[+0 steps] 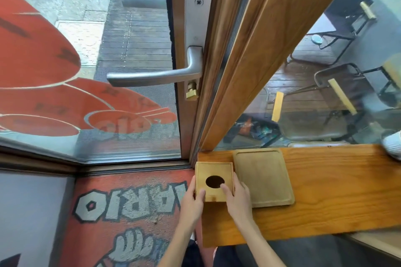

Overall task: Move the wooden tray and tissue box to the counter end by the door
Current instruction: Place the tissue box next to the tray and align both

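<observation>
A square wooden tissue box (213, 172) with a dark oval hole in its lid stands at the left end of the wooden counter (338, 191), right by the door frame. My left hand (192, 202) grips its near left corner, thumb on the lid. My right hand (237, 198) holds its near right side, thumb beside the hole. The flat wooden tray (263, 176) lies on the counter immediately to the right of the box, touching it.
A glass door with a metal lever handle (152, 76) stands to the left of the counter end. A window runs along the counter's far edge. A white object (392, 144) sits at the counter's far right. A red floor mat (130, 212) lies below.
</observation>
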